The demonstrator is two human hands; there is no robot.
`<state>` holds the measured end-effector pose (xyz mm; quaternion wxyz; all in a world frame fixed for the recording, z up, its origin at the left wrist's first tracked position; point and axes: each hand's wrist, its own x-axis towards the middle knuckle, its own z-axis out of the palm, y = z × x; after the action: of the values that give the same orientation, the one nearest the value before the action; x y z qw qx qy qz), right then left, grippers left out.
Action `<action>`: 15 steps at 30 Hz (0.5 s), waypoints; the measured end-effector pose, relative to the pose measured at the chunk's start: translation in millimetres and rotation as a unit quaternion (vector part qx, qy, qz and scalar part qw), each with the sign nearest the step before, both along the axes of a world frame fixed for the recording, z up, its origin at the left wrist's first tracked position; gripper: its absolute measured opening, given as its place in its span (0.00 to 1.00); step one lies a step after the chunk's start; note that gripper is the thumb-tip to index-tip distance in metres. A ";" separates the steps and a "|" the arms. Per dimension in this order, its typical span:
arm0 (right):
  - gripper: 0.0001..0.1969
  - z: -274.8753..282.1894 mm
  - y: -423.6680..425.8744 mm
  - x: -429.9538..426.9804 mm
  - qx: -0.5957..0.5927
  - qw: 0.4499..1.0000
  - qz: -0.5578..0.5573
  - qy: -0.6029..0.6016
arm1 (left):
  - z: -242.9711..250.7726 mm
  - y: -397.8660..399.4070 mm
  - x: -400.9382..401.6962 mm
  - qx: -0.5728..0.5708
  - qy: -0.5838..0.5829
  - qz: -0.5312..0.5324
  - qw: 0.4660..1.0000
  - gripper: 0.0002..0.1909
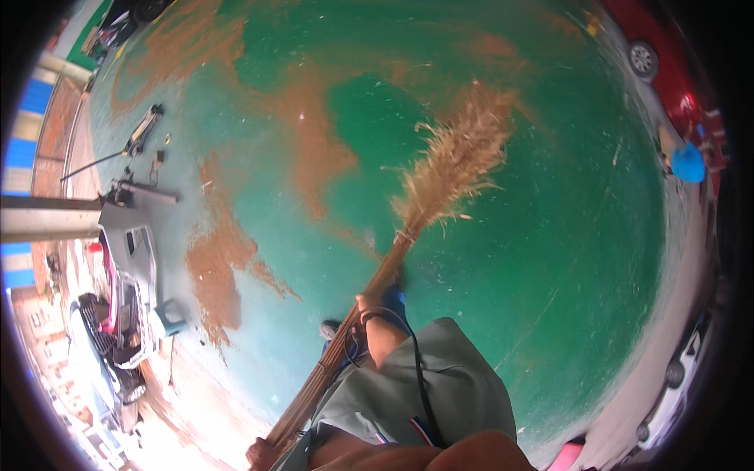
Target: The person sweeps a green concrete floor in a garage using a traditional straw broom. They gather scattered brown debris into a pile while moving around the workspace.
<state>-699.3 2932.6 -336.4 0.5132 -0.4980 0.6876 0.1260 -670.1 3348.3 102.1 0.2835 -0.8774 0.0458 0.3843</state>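
A long straw broom [453,159] slants across the view, its bushy head resting on or just above the green floor [565,235]. My right hand [366,303], with a dark band at the wrist, grips the handle of bundled stalks [330,359] partway along. Close to the bottom edge, my left hand [263,453] is closed around the handle's upper end and partly cut off. Reddish-brown dust [218,271] lies in patches on the floor to the left of the broom and beyond its head. One shoe [330,329] shows beside the handle.
At left are a floor jack [141,129], a pillar [50,219], a car bumper [126,288] and a teal stool [169,318]. A red car [665,65] and a white car [677,388] stand along the right, with a blue object [687,163] between them.
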 end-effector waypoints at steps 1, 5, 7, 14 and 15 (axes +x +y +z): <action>0.21 4.6 2.4 4.0 0.037 0.999 -0.007 0.001 | -1.8 2.9 -26.3 0.001 0.003 0.034 0.999 0.45; 0.16 47.4 -3.9 56.5 0.086 0.964 -0.102 -0.229 | 6.9 -1.7 -73.0 -0.046 -0.023 0.092 0.994 0.43; 0.18 79.7 -14.4 84.8 0.171 0.928 -0.179 -0.280 | 12.5 -6.3 -66.5 -0.073 -0.041 0.082 0.993 0.42; 0.16 146.5 -28.4 105.1 0.268 0.879 -0.197 -0.342 | -13.8 52.0 -47.4 -0.126 -0.134 0.011 0.983 0.40; 0.17 145.4 -27.9 97.3 0.272 0.888 -0.199 -0.312 | -22.9 67.6 -47.5 -0.132 -0.146 -0.005 0.980 0.40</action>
<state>-602.0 2904.7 -191.1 0.8310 -0.2049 0.5155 0.0414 -717.7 3416.0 79.3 0.1707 -0.9535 0.0592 0.2413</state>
